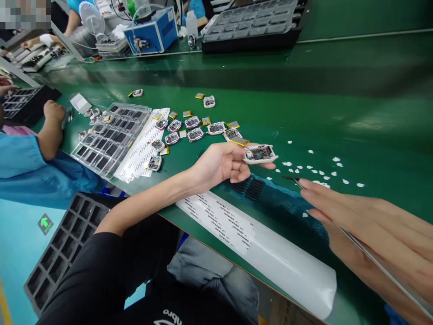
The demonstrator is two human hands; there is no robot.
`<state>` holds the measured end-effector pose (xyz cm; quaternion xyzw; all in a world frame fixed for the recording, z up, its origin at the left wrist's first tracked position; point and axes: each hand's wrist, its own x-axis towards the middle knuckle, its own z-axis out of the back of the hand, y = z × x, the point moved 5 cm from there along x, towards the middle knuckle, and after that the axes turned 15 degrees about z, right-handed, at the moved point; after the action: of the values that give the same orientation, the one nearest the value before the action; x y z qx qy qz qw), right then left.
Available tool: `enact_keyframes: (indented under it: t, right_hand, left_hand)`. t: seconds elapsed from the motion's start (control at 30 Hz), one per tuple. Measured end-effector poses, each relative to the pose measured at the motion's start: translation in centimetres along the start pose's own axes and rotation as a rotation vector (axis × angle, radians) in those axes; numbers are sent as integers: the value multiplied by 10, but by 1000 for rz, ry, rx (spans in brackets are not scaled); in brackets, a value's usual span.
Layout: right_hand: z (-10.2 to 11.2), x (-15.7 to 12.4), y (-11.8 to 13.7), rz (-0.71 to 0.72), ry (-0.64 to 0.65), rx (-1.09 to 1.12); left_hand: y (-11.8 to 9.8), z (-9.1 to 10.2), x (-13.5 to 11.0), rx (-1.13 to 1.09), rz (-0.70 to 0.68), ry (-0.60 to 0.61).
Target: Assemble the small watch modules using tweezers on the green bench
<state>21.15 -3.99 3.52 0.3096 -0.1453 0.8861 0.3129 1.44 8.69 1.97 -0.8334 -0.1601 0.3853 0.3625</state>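
My left hand is closed on a small white-cased circuit board, its components facing up. A yellow-edged battery lies by my fingers, joined to the board by thin wires. My right hand grips metal tweezers, their tip pointing left toward the board. At that tip is a small dark piece, too small to name. Rows of black strips on blue film lie below, between my hands. Small white stickers are scattered on the green table beyond the tweezers.
Several similar circuit boards with batteries lie left of my left hand. A clear compartment tray and printed sheets are farther left. A white printed sheet runs along the table edge. A co-worker's arm rests at left.
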Motion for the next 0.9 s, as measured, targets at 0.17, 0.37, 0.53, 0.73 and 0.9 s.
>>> enact_keyframes:
  t: [0.17, 0.37, 0.53, 0.73, 0.9]
  right_hand:
    - [8, 1, 5, 3, 109, 102]
    - [13, 5, 15, 50, 161, 141]
    - [6, 11, 25, 104, 81, 56]
    - [2, 8, 30, 122, 130, 0]
    - [-1, 5, 29, 84, 159, 6]
  left_hand:
    - [8, -6, -2, 40, -31, -14]
    - [15, 1, 3, 74, -41, -119]
    - [17, -3, -1, -30, -52, -115]
    - [22, -13, -6, -43, -49, -140]
    - [25, -18, -7, 4, -28, -172]
